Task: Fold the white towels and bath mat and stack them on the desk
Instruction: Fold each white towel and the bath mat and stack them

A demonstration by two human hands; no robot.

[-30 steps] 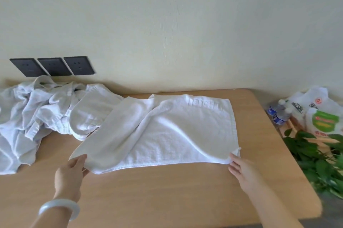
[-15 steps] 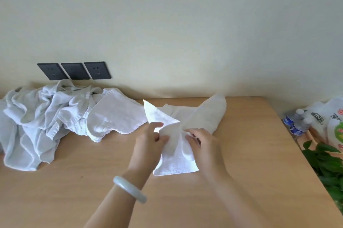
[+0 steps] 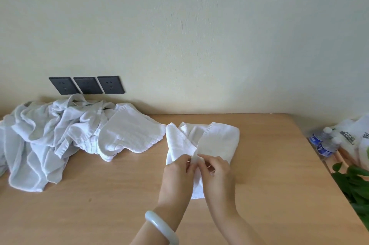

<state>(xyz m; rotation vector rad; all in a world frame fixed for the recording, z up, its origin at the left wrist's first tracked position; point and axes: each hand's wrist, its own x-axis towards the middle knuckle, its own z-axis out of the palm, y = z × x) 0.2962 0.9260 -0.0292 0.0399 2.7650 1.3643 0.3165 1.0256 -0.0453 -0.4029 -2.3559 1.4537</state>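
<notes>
A pale, bare wall runs behind a light wooden tabletop (image 3: pixel 103 210), with three dark wall sockets (image 3: pixel 86 85) set in a row just above its far left corner. Below them, against the far edge, lies a crumpled heap of white towels (image 3: pixel 46 137), which spills toward the left edge. A flatter ribbed piece (image 3: pixel 131 135) lies at the heap's right side.

Just beside that piece, a little right of the tabletop's middle and nearer the far edge than the near one, lies the white towel (image 3: pixel 219 141) being worked on. Its two sides are turned inward and meet along a raised seam, while its near end disappears under the hands. The left hand (image 3: pixel 177 177) and right hand (image 3: pixel 218 175) sit close together over that end. The fingers of each are curled narrow, pinching the towel's edges where they come together between the two hands. A pale bangle (image 3: pixel 161 226) circles the left wrist.

Past the right edge of the tabletop, lower down, are two small water bottles (image 3: pixel 324 143) with blue labels, some white plastic bags (image 3: pixel 355 135) and the green leaves of a plant (image 3: pixel 357 188).
</notes>
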